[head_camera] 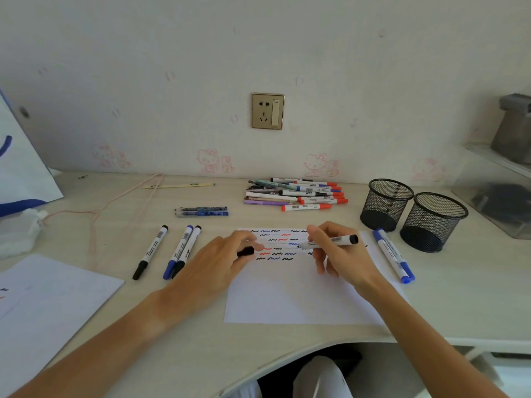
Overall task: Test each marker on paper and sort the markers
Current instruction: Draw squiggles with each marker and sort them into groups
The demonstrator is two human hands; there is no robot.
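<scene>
A white sheet of paper lies in front of me, its upper part covered with black, blue and red squiggles. My right hand holds an uncapped black marker nearly level, tip pointing left over the squiggles. My left hand rests on the paper's left edge and pinches the black cap. A pile of markers and pens lies at the back. Three markers lie in a row left of the paper. Two blue markers lie right of it.
Two black mesh pen cups stand at the right. Two blue pens lie behind the left row. Another sheet sits at the near left, a white bag at the far left. The desk's curved front edge runs below the paper.
</scene>
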